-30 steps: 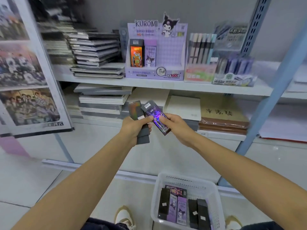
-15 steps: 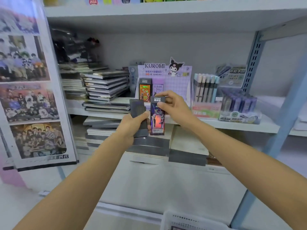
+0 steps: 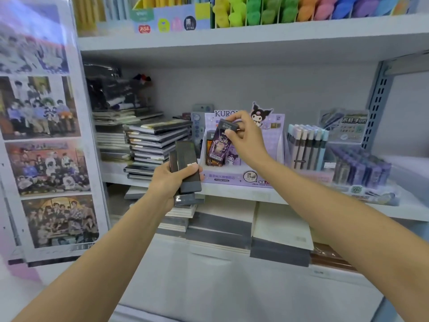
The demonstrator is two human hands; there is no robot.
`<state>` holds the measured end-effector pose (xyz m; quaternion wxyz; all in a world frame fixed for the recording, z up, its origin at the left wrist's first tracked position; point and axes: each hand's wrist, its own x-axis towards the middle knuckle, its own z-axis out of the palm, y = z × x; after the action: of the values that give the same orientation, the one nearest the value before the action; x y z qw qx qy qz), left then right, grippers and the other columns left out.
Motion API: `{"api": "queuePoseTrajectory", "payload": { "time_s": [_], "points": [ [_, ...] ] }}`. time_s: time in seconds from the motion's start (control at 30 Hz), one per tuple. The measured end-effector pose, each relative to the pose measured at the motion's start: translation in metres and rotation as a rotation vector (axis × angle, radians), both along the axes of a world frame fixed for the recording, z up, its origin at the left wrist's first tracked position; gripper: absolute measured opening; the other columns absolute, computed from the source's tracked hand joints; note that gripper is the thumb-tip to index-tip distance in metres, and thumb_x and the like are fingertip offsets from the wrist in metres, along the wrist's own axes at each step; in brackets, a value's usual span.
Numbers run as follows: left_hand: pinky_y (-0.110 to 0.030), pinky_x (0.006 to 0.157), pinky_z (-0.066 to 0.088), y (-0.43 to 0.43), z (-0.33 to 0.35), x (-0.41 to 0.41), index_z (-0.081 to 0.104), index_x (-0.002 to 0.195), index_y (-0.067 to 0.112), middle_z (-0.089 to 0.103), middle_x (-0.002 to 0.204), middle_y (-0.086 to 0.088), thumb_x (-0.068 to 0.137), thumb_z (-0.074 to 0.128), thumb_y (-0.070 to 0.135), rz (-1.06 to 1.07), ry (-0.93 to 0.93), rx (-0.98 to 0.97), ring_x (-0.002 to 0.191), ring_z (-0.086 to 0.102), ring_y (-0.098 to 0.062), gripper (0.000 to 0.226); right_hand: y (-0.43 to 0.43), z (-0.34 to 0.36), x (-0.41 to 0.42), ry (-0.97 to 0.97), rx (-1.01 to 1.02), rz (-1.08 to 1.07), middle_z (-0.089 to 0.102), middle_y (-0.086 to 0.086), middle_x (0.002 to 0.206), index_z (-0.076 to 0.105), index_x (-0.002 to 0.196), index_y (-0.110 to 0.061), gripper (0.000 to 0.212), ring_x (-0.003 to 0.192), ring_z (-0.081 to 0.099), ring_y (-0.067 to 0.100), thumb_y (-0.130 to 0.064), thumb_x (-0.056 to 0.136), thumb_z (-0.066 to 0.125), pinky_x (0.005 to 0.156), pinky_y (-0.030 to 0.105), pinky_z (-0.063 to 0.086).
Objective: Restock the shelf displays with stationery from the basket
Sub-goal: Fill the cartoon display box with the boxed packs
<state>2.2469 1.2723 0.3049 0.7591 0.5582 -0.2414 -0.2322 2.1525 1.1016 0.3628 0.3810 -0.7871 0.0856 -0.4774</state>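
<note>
the right hand (image 3: 246, 138) pinches a purple lead box (image 3: 219, 145) by its top to drop it into the kuromi display (image 3: 243, 175) at 12 o'clock, while the left hand (image 3: 171, 182) clamps spare boxes (image 3: 186, 168) ready.

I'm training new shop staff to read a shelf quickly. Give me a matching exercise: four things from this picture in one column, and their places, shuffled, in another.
1 purple pack
2 dark packs
3 notebook stack
4 pastel pens

A left of the Kuromi display
B gripped in the left hand
C right of the Kuromi display
D pinched in the right hand

Pairs: 1-D, 2-B, 3-A, 4-C
</note>
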Motion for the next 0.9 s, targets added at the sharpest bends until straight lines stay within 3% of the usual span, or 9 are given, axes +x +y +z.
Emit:
{"api": "queuePoseTrajectory", "payload": {
  "time_s": [0.1, 0.27, 0.47, 0.53, 0.67, 0.8, 0.9],
  "points": [
    [-0.032, 0.060, 0.059, 0.001, 0.000, 0.001, 0.065, 0.107, -0.001, 0.075, 0.092, -0.015, 0.081, 0.076, 0.010, 0.022, -0.006, 0.019, 0.077, 0.074, -0.025, 0.030, 0.000, -0.006, 0.008, 0.049, -0.062, -0.010, 0.067, 0.008, 0.100, 0.051, 0.104, -0.020, 0.023, 0.084, 0.068, 0.024, -0.001, 0.092, 0.056, 0.077, 0.040, 0.057],
    [-0.033, 0.063, 0.059, 0.003, -0.003, 0.005, 0.065, 0.109, -0.002, 0.075, 0.093, -0.016, 0.081, 0.076, 0.009, 0.023, 0.009, 0.021, 0.078, 0.074, -0.025, 0.032, -0.002, -0.010, 0.015, 0.144, -0.155, -0.014, 0.068, 0.008, 0.100, 0.050, 0.100, -0.019, 0.019, 0.083, 0.068, 0.024, -0.004, 0.092, 0.057, 0.077, 0.048, 0.057],
    [-0.029, 0.058, 0.058, 0.003, -0.007, 0.007, 0.064, 0.109, -0.002, 0.075, 0.092, -0.014, 0.080, 0.076, 0.009, -0.002, -0.001, 0.045, 0.075, 0.074, -0.023, 0.032, -0.006, 0.006, 0.024, 0.255, -0.278, -0.053, 0.064, 0.010, 0.091, 0.048, 0.093, -0.020, 0.019, 0.059, 0.048, 0.013, -0.003, 0.091, 0.058, 0.066, 0.034, 0.046],
    [-0.028, 0.056, 0.057, 0.002, -0.008, 0.007, 0.064, 0.107, -0.001, 0.075, 0.091, -0.014, 0.081, 0.076, 0.009, -0.002, -0.001, 0.041, 0.073, 0.074, -0.023, 0.031, -0.004, 0.005, 0.028, 0.284, -0.308, -0.062, 0.063, 0.013, 0.092, 0.052, 0.099, -0.014, 0.013, 0.063, 0.047, 0.016, -0.005, 0.092, 0.058, 0.068, 0.034, 0.045],
    [-0.028, 0.055, 0.057, 0.000, -0.008, 0.006, 0.064, 0.107, 0.001, 0.076, 0.089, -0.012, 0.081, 0.076, 0.010, -0.007, -0.003, 0.045, 0.073, 0.074, -0.021, 0.030, 0.001, -0.004, 0.031, 0.246, -0.363, -0.067, 0.057, 0.000, 0.104, 0.060, 0.111, -0.012, 0.021, 0.086, 0.050, 0.012, -0.006, 0.091, 0.061, 0.083, 0.027, 0.044],
    [-0.029, 0.054, 0.057, 0.002, -0.009, 0.005, 0.064, 0.109, 0.000, 0.076, 0.090, -0.011, 0.080, 0.076, 0.010, -0.015, -0.010, 0.054, 0.074, 0.074, -0.022, 0.033, -0.005, -0.016, 0.027, 0.212, -0.456, -0.259, 0.044, -0.003, 0.103, 0.062, 0.121, -0.016, 0.028, 0.088, 0.048, 0.014, -0.010, 0.094, 0.058, 0.071, 0.024, 0.041],
    [-0.031, 0.056, 0.058, 0.003, -0.009, 0.004, 0.064, 0.109, 0.000, 0.076, 0.089, -0.012, 0.080, 0.076, 0.010, -0.020, -0.004, 0.056, 0.074, 0.074, -0.022, 0.033, -0.009, -0.020, 0.023, 0.259, -0.486, -0.262, 0.040, -0.001, 0.104, 0.058, 0.130, -0.020, 0.038, 0.090, 0.046, 0.016, -0.012, 0.093, 0.059, 0.070, 0.027, 0.043]
  ]
}}
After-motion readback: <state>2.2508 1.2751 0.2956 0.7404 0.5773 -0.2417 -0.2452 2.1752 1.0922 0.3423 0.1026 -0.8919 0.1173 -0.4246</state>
